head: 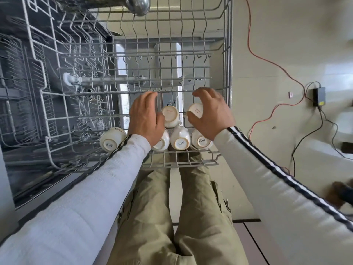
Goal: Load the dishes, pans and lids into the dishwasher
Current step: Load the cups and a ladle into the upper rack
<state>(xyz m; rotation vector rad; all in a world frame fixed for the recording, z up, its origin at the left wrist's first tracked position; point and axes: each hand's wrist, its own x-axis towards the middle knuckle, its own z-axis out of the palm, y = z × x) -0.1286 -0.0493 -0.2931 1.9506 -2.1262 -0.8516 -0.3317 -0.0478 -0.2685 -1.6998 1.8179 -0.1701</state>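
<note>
The grey wire upper rack [228, 54] of the dishwasher is pulled out below me. Several white cups sit upside down at its near end. My right hand [212, 113] is curled over one cup [194, 111], gripping it from the right. My left hand [145, 117] touches the left side of a second cup [170, 115] with the fingers spread. Three more cups [180, 139] line the near edge. Another cup [111, 139] lies tilted further left, beside my left sleeve.
The open dishwasher tub and lower rack [28, 104] lie to the left. A metal ladle [137, 4] rests at the rack's far end. Red and black cables [277, 67] and a black power adapter [319, 96] lie on the pale floor to the right.
</note>
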